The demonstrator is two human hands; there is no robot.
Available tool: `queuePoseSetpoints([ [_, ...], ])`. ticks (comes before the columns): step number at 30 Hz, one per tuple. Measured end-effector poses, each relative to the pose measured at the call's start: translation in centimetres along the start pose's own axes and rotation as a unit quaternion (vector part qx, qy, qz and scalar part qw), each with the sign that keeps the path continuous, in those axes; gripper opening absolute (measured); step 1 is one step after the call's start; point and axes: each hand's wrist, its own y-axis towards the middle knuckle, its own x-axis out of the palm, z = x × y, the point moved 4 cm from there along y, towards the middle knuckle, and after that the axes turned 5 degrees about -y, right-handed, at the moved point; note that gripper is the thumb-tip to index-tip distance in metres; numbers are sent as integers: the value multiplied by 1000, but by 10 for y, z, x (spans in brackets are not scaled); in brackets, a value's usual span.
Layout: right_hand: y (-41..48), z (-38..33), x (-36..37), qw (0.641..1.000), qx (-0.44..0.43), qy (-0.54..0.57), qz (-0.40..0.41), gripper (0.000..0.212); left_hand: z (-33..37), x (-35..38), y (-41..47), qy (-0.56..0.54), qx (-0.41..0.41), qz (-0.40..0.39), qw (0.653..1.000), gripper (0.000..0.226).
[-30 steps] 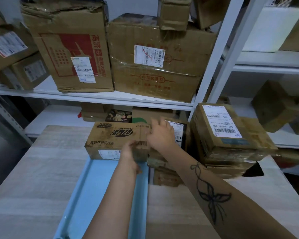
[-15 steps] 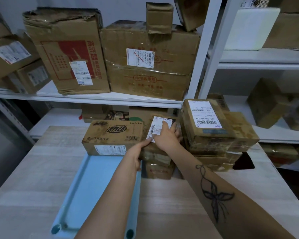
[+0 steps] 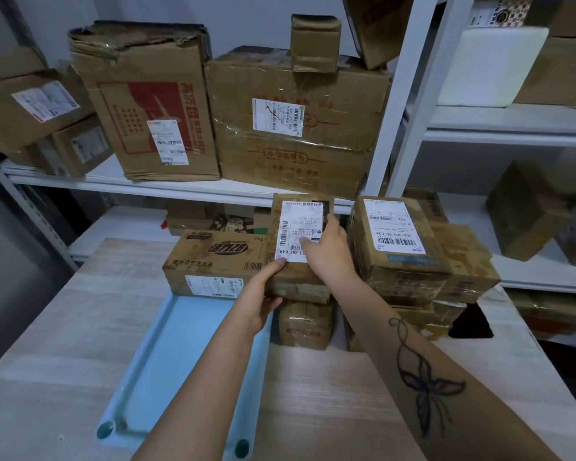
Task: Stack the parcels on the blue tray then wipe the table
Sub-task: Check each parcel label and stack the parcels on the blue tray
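Note:
A brown parcel with a white label (image 3: pixel 296 227) is tilted up above the table, held between both hands. My left hand (image 3: pixel 263 294) grips its near left corner from below. My right hand (image 3: pixel 326 251) holds its right side, fingers curled over the label. A long detergent box (image 3: pixel 213 261) lies across the far end of the blue tray (image 3: pixel 167 361). Under the lifted parcel stands a small taped parcel (image 3: pixel 305 324). A stack of labelled parcels (image 3: pixel 403 251) sits to the right on the wooden table (image 3: pixel 313 394).
White shelving (image 3: pixel 180 191) behind the table carries large cardboard boxes (image 3: pixel 147 104). More boxes fill the right shelves (image 3: pixel 526 207). A dark cut-out (image 3: pixel 469 324) shows in the table near its right side. The tray's near half is bare.
The labelled parcel has risen off the small taped parcel and tilted its label toward me. My left hand moved from the detergent box to the parcel's corner.

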Motion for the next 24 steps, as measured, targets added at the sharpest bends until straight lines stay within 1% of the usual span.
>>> queuePoseSetpoints([
  [2, 1, -5, -3, 998, 2, 57, -5, 76, 6, -1, -3, -14, 21, -7, 1000, 23],
  [4, 3, -8, -2, 989, 13, 149, -23, 80, 11, -2, -4, -30, 43, -14, 999, 23],
  [8, 7, -4, -1, 942, 90, 315, -79, 95, 14, -8, -9, -69, 75, -30, 994, 14],
  [10, 6, 1, 2, 916, 132, 356, -132, 102, 13, -11, -11, -94, 85, -30, 991, 10],
  [11, 4, 3, 4, 904, 141, 369, -162, 97, 12, -12, -12, -106, 90, -33, 990, 10],
  [13, 0, 3, 5, 892, 137, 380, -203, 62, 14, -13, -14, -119, 102, -45, 987, 11],
  [14, 0, 4, 6, 890, 134, 384, -208, 51, 15, -13, -15, -119, 106, -53, 986, 12],
  [15, 0, 6, 6, 889, 132, 386, -209, 49, 16, -12, -16, -118, 110, -59, 985, 13],
  [17, -1, 8, 6, 891, 129, 385, -201, 51, 18, -15, -15, -110, 112, -65, 986, 13],
  [19, -1, 12, 7, 888, 137, 392, -196, 48, 21, -18, -15, -85, 113, -67, 988, 10],
  [20, -2, 13, 7, 887, 143, 393, -195, 45, 22, -21, -13, -64, 118, -63, 989, 13],
  [22, -2, 15, 6, 886, 149, 391, -201, 41, 25, -23, -10, -31, 129, -59, 989, 39],
  [23, -2, 17, 7, 885, 152, 389, -204, 39, 27, -24, -8, -24, 137, -53, 989, 48],
  [24, -3, 17, 6, 887, 153, 383, -207, 36, 29, -24, -6, -19, 149, -43, 988, 50],
])
